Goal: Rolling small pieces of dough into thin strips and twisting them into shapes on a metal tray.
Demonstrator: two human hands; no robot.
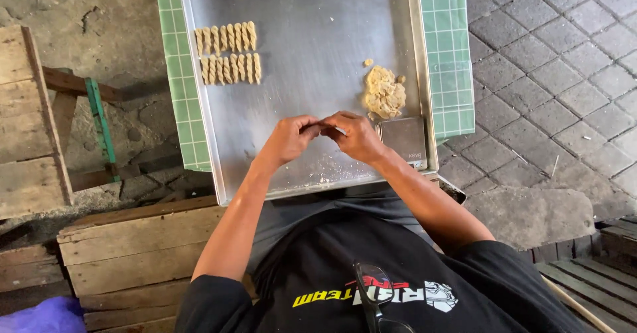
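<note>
Fingers of the left hand (290, 138) and right hand (356, 136) pinch a small dough piece (327, 125) between them, lying sideways above the metal tray (312, 74).

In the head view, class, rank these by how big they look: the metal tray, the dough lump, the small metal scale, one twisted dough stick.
1. metal tray
2. dough lump and small metal scale: look alike, unranked
3. twisted dough stick
</note>
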